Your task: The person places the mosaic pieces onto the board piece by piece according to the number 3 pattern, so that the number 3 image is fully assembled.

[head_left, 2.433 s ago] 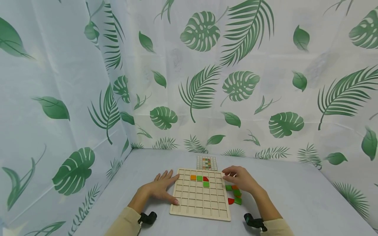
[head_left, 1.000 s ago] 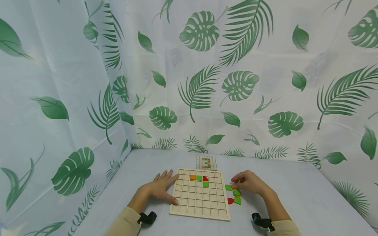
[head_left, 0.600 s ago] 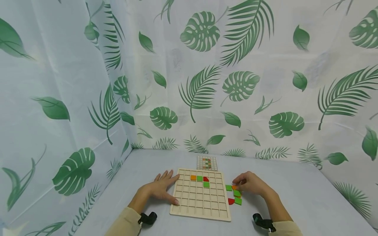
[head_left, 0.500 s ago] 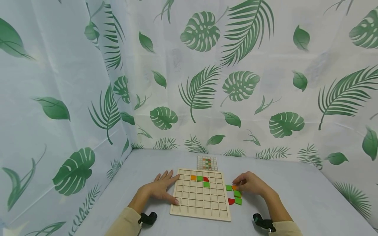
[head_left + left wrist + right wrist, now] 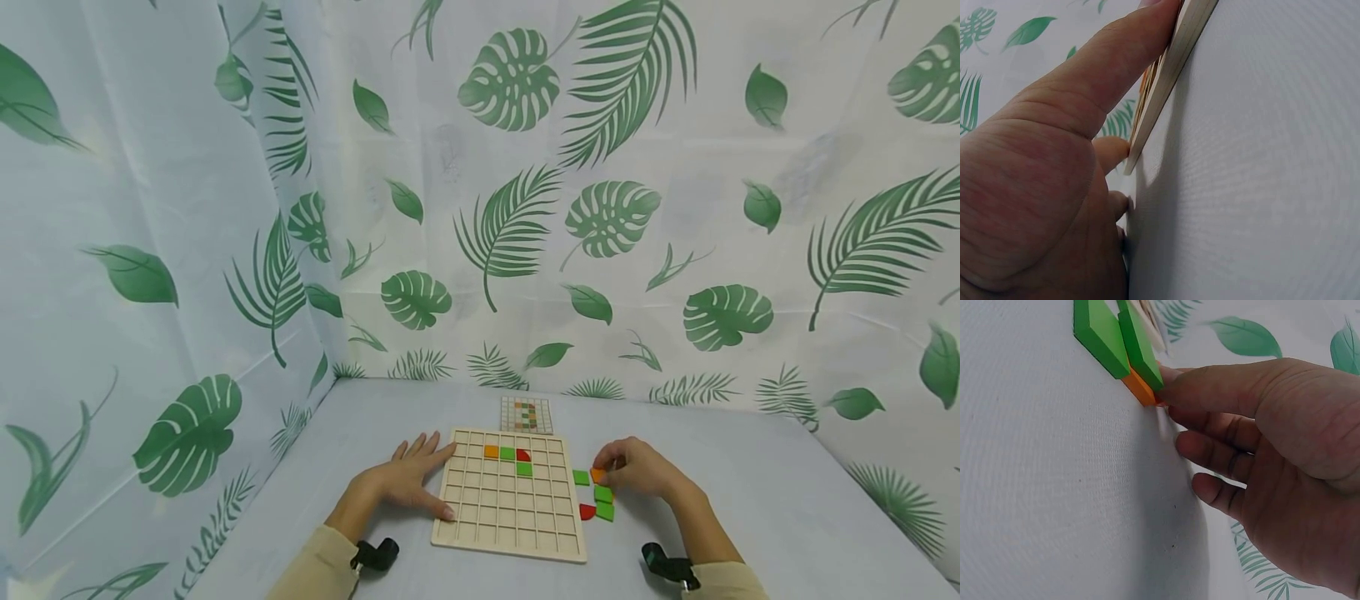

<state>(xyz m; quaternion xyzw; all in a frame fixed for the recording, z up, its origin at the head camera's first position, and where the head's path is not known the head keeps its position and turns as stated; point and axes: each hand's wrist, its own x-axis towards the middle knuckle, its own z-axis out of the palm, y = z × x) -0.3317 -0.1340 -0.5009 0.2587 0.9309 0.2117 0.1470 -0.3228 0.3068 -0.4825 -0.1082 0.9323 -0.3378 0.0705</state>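
Observation:
A square wooden grid board (image 5: pixel 495 517) lies on the table. Orange (image 5: pixel 491 452), green (image 5: pixel 507 454) and red (image 5: pixel 523 455) tiles sit in its upper cells, with another green tile (image 5: pixel 524 469) below the red one. My left hand (image 5: pixel 405 481) rests spread at the board's left edge, thumb on the rim. To the right of the board, my right hand (image 5: pixel 637 467) pinches an orange tile (image 5: pixel 597 475) between thumb and index finger. In the right wrist view, the thumb partly hides it behind a green tile (image 5: pixel 1140 347).
Beside the board's right edge lie a green tile (image 5: pixel 581 477), a red rounded tile (image 5: pixel 587 512) and overlapping green tiles (image 5: pixel 604 512), with orange showing under one. A pattern card (image 5: pixel 506 423) lies behind the board. Leaf-printed cloth (image 5: pixel 480 333) hangs behind the table.
My right hand has moved from the board's upper right edge to the loose tiles. The orange tile at its fingertips has shifted slightly off the green one. My left hand stays put.

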